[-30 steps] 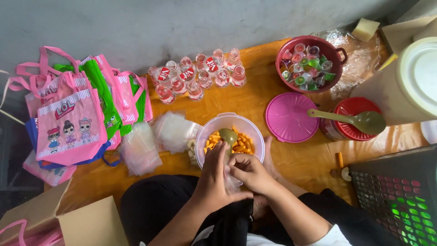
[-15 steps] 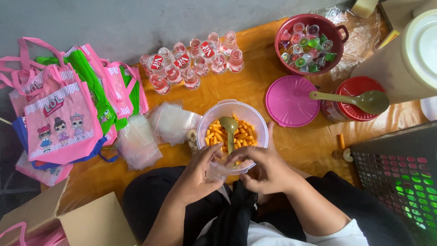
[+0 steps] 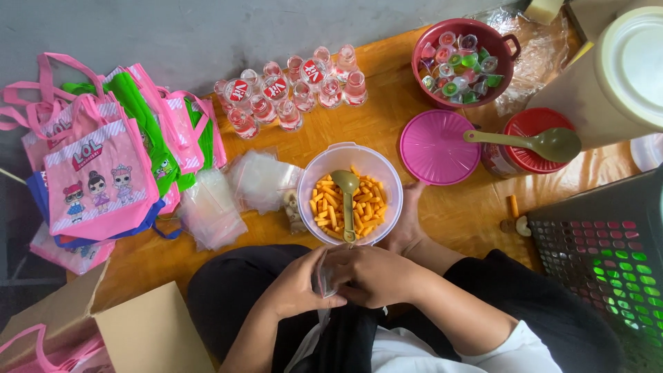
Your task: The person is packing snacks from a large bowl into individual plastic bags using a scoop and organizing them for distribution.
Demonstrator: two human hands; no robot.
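Here, the left hand (image 3: 293, 290) and right hand (image 3: 373, 273) meet just below the near rim of the clear bowl (image 3: 312, 207) of orange snack sticks, fingers closed together around a small clear plastic bag (image 3: 323, 276). A green spoon (image 3: 347, 193) rests in the bowl. Bare orange tabletop (image 3: 456, 207) lies open to the right, short of the pink lid (image 3: 435, 146).

Orange sticks (image 3: 364, 207) fill a clear bowl (image 3: 307, 190) with an olive spoon (image 3: 347, 190). Magenta lid (image 3: 434, 146), maroon tub (image 3: 421, 52), pink cartoon-doll bags (image 3: 97, 176), one green.
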